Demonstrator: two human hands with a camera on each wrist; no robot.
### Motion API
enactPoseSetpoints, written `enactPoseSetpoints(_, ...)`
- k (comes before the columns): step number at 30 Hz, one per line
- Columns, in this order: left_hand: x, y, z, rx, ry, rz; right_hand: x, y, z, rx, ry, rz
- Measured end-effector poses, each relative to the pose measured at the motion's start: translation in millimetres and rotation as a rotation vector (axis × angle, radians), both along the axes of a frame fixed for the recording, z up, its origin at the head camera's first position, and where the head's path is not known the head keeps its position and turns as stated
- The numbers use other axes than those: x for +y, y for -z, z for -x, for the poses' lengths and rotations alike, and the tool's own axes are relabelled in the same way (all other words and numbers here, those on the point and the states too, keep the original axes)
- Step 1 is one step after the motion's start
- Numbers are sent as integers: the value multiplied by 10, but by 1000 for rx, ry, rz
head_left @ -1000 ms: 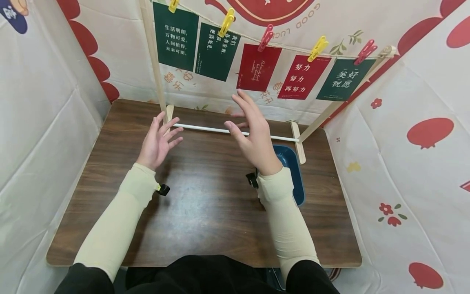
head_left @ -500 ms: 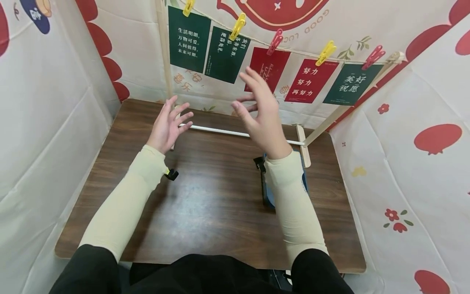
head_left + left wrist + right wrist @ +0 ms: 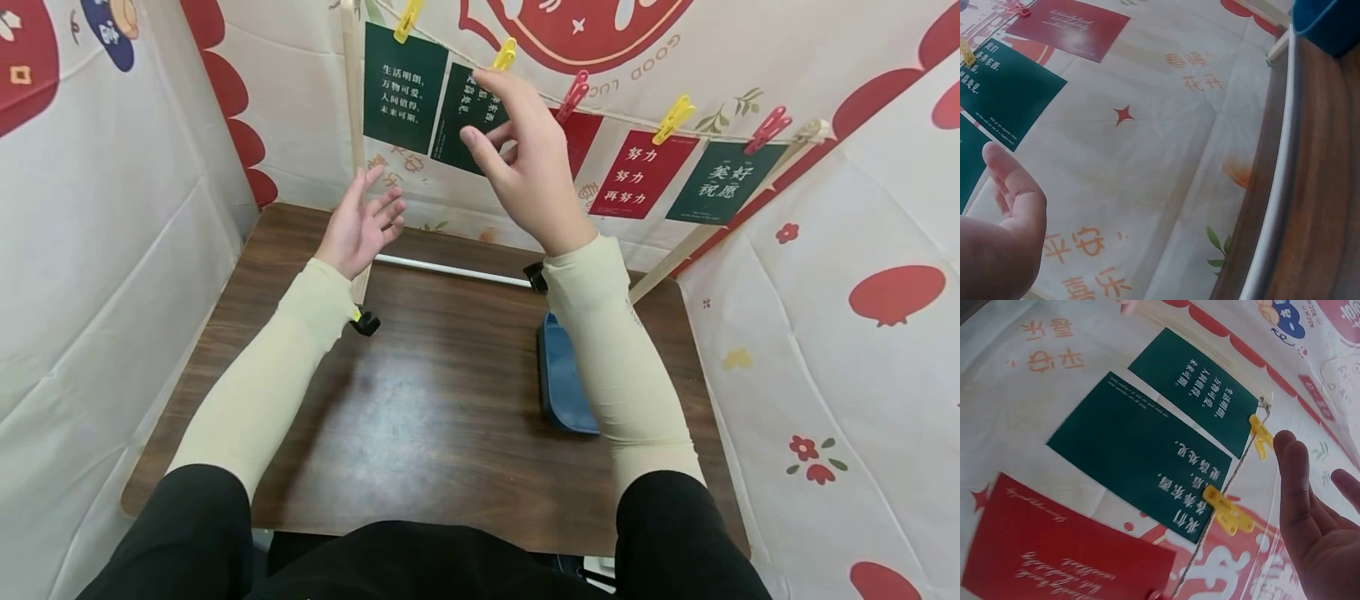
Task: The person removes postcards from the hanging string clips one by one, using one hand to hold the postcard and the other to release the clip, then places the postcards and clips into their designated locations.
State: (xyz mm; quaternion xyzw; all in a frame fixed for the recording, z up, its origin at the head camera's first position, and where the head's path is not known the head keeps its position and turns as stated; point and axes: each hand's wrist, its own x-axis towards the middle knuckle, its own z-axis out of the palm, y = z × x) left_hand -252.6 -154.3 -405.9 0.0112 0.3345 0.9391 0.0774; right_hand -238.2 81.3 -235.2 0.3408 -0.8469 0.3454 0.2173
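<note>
Five-plus words of print mark the dark green card (image 3: 401,87) at the left end of a string. Beside it hangs a second green card (image 3: 450,125), held by a yellow clothespin (image 3: 506,55). My right hand (image 3: 532,162) is raised before this second card, fingers bent loosely and gripping nothing; it partly hides that card and the red card (image 3: 583,140). In the right wrist view, its fingers (image 3: 1297,481) stand apart from the yellow clothespin (image 3: 1229,511). My left hand (image 3: 362,225), relaxed and holding nothing, is near the left wooden post (image 3: 352,92), below the first card.
Farther right hang another red card (image 3: 643,175) and a green card (image 3: 723,182), with a yellow and a pink clothespin. A white rod (image 3: 457,272) joins the stand's feet. On the wooden table (image 3: 420,467), a blue tray (image 3: 558,375) lies partly under my right forearm.
Both hands have moved up and forward toward the cards. My right hand has risen from below the middle red card to before the second green card. The head view has shifted slightly.
</note>
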Motion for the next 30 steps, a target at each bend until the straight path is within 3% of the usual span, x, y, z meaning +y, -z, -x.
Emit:
enactPoseSetpoints(6, 28, -143, 126, -33, 3, -60, -173, -228, 181, 0, 41, -88)
enactPoseSetpoints(18, 94, -248, 320, -92, 41, -151, -506, -464, 511, -199, 87, -12)
enactPoseSetpoints(26, 132, -333, 332, -114, 16, -179, -731, -618, 751, -327, 190, -29)
enactPoseSetpoints(30, 119, -343, 312, -107, -14, -179, -803, -687, 802, -425, 191, 17)
